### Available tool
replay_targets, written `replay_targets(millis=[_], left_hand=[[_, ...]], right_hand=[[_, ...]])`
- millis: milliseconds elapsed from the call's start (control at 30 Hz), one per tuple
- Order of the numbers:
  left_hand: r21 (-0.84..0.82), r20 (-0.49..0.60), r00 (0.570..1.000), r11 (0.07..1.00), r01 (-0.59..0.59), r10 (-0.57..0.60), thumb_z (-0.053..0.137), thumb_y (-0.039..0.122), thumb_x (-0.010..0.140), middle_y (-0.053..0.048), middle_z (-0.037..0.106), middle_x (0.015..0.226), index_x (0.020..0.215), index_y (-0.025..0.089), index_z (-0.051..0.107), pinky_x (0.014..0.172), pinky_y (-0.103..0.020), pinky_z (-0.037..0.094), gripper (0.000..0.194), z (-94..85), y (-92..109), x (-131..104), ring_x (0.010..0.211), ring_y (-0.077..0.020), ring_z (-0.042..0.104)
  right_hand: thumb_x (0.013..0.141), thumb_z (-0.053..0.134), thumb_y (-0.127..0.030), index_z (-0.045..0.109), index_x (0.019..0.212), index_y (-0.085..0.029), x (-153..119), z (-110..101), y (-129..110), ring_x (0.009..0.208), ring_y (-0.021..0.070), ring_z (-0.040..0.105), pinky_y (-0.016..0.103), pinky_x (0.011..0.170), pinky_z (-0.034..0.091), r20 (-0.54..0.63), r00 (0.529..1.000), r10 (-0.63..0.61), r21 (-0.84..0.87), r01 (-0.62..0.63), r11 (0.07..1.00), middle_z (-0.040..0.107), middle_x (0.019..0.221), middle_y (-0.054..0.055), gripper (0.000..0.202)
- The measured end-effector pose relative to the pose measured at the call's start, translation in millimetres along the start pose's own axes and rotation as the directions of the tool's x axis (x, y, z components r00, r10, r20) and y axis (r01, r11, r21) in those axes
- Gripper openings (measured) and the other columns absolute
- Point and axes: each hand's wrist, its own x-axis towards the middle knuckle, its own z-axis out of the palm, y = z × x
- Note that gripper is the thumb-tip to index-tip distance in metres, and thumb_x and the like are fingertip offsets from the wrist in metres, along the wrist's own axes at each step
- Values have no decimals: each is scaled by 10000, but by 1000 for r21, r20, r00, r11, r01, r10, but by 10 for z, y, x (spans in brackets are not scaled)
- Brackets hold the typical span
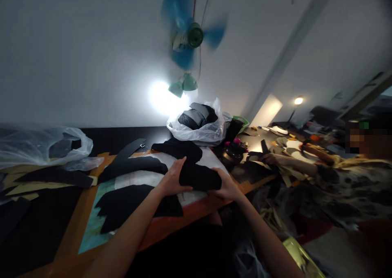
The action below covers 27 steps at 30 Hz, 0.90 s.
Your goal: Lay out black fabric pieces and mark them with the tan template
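Between my two hands is a black fabric piece [200, 177], lying over the near edge of the white sheet on the table. My left hand [174, 179] grips its left end, thumb pointing inward. Its right end is pinched by my right hand [226, 185]. Just behind lies another black piece [177, 149]. To the left, fanned black pieces [125, 202] rest on the sheet, with a long curved black piece [137, 164] above them. A dark strap with a metal buckle [130, 149] lies farther back.
A clear plastic bag of black items [197, 121] stands at the back. Another plastic bag [67, 143] and tan strips [18, 180] are at left. A dark round container [233, 151] stands right. A person [343, 180] works at far right. A blue fan [195, 35] hangs above.
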Motion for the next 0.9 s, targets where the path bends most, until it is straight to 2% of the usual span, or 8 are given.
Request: replay_targets(millis=[100,200,333,433,533,667,800,900], left_hand=[[-79,-159,987,997,-13,1,713,574,873,-204,310,1622,1642,238,125,1198,-576,400,1025,29,-97,10,1467,-366,420],[-98,-169,982,993,70,-86,515,574,996,-211,418,1534,1614,188,208,1174,-557,434,790,75,-197,16,1378,-328,520],[10,-87,995,998,59,-58,421,530,1041,-194,526,1422,1527,173,400,1167,-556,444,603,161,-264,15,1351,-323,538],[49,-55,998,999,23,-20,439,520,1036,-179,552,1394,1471,197,484,1149,-550,466,544,197,-269,10,1323,-320,559],[65,-46,999,998,26,-23,411,515,1046,-187,552,1389,1450,180,508,1137,-540,481,534,198,-258,10,1308,-314,568],[86,-31,999,996,33,-30,401,517,1051,-181,571,1347,1408,164,542,1094,-518,518,521,181,-230,13,1236,-297,609],[104,-6,999,994,32,-31,391,517,1054,-169,571,1338,1377,175,562,1057,-486,541,501,172,-193,11,1155,-274,643],[117,-9,999,992,39,-38,386,517,1054,-175,569,1333,1363,162,570,1052,-483,539,506,175,-177,11,1162,-281,641]], right_hand=[[676,879,-483,543,1338,-215,72,-265,-20,1183,351,638,499,1030,504,-124,990,73,26,-70,997,657,1276,125,789],[648,873,-577,567,1303,-216,325,-567,-35,1198,347,633,504,1049,496,-343,926,157,95,-132,987,660,1288,123,809],[603,862,-641,578,1304,-191,1019,-879,-149,1123,335,667,469,976,541,-514,813,274,109,-255,961,687,1229,128,880],[634,856,-610,572,1335,-142,1679,-961,-285,1208,359,642,468,1030,511,-522,802,292,-102,-398,912,680,1277,171,889],[669,849,-575,571,1353,-107,2287,-900,-391,1269,376,616,467,1054,496,-463,814,350,-293,-513,807,664,1326,210,874],[661,849,-554,581,1342,-51,2895,-704,-470,1203,401,655,478,989,533,-437,789,432,-312,-584,749,689,1254,250,887],[696,803,-590,493,1438,-4,3263,-464,-510,1249,413,618,473,991,536,-456,767,451,-327,-615,717,630,1325,294,994],[714,788,-615,366,1541,0,3393,-267,-523,1305,431,562,492,998,528,-444,785,433,-376,-601,705,548,1411,324,1114]])
